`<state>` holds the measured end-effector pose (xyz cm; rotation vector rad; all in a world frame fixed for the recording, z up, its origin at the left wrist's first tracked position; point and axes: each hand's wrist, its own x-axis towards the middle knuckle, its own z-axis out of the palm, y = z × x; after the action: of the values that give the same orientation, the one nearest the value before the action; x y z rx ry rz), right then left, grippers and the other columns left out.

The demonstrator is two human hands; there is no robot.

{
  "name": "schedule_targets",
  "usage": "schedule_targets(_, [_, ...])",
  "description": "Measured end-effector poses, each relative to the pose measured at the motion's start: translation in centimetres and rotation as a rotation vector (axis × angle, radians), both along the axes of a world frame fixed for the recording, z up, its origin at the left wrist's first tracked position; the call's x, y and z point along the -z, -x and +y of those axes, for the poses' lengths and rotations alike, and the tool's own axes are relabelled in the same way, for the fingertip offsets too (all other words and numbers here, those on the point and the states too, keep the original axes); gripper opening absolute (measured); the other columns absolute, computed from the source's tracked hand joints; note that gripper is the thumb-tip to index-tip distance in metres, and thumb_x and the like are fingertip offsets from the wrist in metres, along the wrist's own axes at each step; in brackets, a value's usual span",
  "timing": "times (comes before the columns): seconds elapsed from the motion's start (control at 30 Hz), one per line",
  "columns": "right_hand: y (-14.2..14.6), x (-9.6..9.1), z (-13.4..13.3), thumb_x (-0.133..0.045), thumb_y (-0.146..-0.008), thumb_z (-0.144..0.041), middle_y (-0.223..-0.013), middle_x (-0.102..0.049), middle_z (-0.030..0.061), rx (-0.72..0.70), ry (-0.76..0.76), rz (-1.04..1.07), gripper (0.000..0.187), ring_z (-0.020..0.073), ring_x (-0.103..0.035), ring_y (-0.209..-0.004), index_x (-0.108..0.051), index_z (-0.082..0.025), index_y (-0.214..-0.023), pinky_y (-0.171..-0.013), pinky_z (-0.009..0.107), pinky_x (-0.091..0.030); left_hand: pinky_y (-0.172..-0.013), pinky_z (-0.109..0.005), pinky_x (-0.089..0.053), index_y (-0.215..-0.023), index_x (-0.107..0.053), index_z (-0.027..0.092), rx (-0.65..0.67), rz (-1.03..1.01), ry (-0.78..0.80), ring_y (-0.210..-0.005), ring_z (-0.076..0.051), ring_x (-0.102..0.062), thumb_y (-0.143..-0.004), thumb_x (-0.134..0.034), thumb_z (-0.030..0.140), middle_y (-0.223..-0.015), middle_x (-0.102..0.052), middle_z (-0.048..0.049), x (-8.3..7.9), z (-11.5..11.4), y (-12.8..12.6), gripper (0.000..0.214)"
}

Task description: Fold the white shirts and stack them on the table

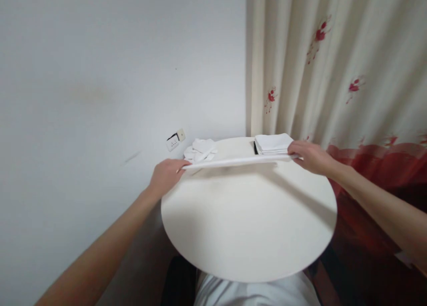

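A white cloth point(233, 162) is stretched flat and seen edge-on, a little above a round white table point(248, 226). My left hand point(166, 176) pinches its left end and my right hand point(308, 157) grips its right end. Both hands are closed on it. The cloth throws a shadow on the tabletop below it. Behind the cloth, at the table's far edge, lie a crumpled white cloth point(201, 149) on the left and a stack of folded white cloths point(273, 143) on the right, close to my right hand.
A white wall stands behind the table with a socket point(175, 140) low on it. A cream curtain with red flowers point(336, 70) hangs at the right, touching the table's far right edge. My lap shows under the near rim.
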<state>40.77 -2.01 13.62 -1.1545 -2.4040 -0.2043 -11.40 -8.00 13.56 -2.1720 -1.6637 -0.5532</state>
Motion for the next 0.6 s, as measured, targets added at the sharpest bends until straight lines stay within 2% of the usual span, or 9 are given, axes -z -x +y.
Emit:
schedule_targets(0.1, [0.2,5.9,-3.9,-0.048,-0.083,-0.011,-0.097,-0.067,0.011,-0.077,0.033,-0.131,0.022,0.0255,-0.06,-0.095,-0.066,-0.02,-0.091,-0.085,0.038,-0.045,-0.105,-0.043,-0.044,-0.108,-0.075,0.028,0.193,0.047,0.088,-0.105,-0.024,-0.069,-0.095,-0.04,0.027,-0.112,-0.077,-0.0039,7.7,-3.2,0.9,0.038])
schedule_targets(0.17, [0.2,8.8,-6.0,-0.047,-0.081,-0.008,-0.099,-0.067,0.0111,-0.104,0.102,-0.186,0.026,0.0253,-0.06,-0.094,-0.066,-0.02,-0.092,-0.084,0.038,-0.045,-0.108,-0.045,-0.043,-0.11,-0.074,0.029,0.279,0.054,0.131,-0.104,-0.022,-0.07,-0.096,-0.04,0.024,-0.113,-0.077,-0.003,11.0,-5.0,1.6,0.038])
schedule_targets(0.2, [0.0,9.7,-6.9,-0.047,-0.08,-0.007,-0.1,-0.067,0.011,-0.1,0.137,-0.196,0.026,0.0253,-0.06,-0.095,-0.066,-0.02,-0.092,-0.084,0.039,-0.046,-0.109,-0.047,-0.042,-0.111,-0.074,0.03,0.281,0.058,0.138,-0.105,-0.022,-0.07,-0.096,-0.042,0.025,-0.113,-0.077,-0.0031,11.8,-5.7,1.9,0.035])
schedule_targets(0.27, [-0.5,10.1,-8.0,-0.05,-0.078,-0.008,-0.102,-0.067,0.0104,-0.085,0.209,-0.196,0.027,0.0257,-0.061,-0.098,-0.067,-0.022,-0.094,-0.086,0.04,-0.046,-0.113,-0.051,-0.038,-0.112,-0.073,0.03,0.281,0.074,0.167,-0.108,-0.024,-0.07,-0.096,-0.05,0.032,-0.114,-0.076,-0.0033,11.5,-6.8,2.0,0.028])
schedule_targets(0.33, [-0.8,9.3,-8.2,-0.055,-0.077,-0.012,-0.105,-0.068,0.0093,-0.12,0.292,-0.185,0.027,0.0261,-0.062,-0.101,-0.068,-0.024,-0.098,-0.089,0.04,-0.047,-0.117,-0.052,-0.033,-0.116,-0.071,0.03,0.282,0.067,0.209,-0.113,-0.024,-0.067,-0.096,-0.052,0.039,-0.118,-0.075,-0.0034,9.8,-7.3,1.2,0.029])
schedule_targets(0.4, [-0.2,8.0,-7.5,-0.057,-0.081,-0.018,-0.112,-0.069,0.0091,-0.186,0.346,-0.141,0.028,0.0265,-0.062,-0.106,-0.069,-0.025,-0.106,-0.095,0.041,-0.047,-0.118,-0.049,-0.032,-0.123,-0.068,0.028,0.257,0.013,0.239,-0.119,-0.022,-0.064,-0.1,-0.044,0.041,-0.125,-0.072,-0.0033,7.8,-7.0,-1.0,0.035])
schedule_targets(0.47, [2.1,7.1,-6.2,-0.053,-0.088,-0.023,-0.121,-0.068,0.0104,-0.177,0.316,-0.051,0.031,0.0264,-0.061,-0.113,-0.069,-0.023,-0.115,-0.102,0.041,-0.044,-0.117,-0.045,-0.035,-0.128,-0.066,0.026,0.213,-0.054,0.251,-0.125,-0.021,-0.06,-0.103,-0.035,0.039,-0.131,-0.069,-0.0032,6.5,-5.7,-4.5,0.042])
schedule_targets(0.5, [3.9,7.0,-5.5,-0.048,-0.091,-0.022,-0.125,-0.067,0.0116,-0.116,0.267,0.0,0.035,0.0265,-0.059,-0.117,-0.068,-0.02,-0.12,-0.105,0.041,-0.043,-0.116,-0.044,-0.037,-0.131,-0.064,0.024,0.203,-0.076,0.247,-0.127,-0.022,-0.058,-0.103,-0.034,0.039,-0.133,-0.067,-0.0039,6.2,-4.7,-6.7,0.043])
schedule_targets(0.6, [10.6,8.0,-3.4,-0.042,-0.091,-0.016,-0.142,-0.058,0.0141,0.065,0.198,0.066,0.047,0.0256,-0.05,-0.132,-0.061,-0.013,-0.133,-0.113,0.037,-0.036,-0.116,-0.035,-0.037,-0.14,-0.057,0.019,0.246,-0.105,0.291,-0.133,-0.02,-0.054,-0.105,-0.028,0.035,-0.143,-0.06,-0.007,7.2,-0.9,-13.4,0.048])
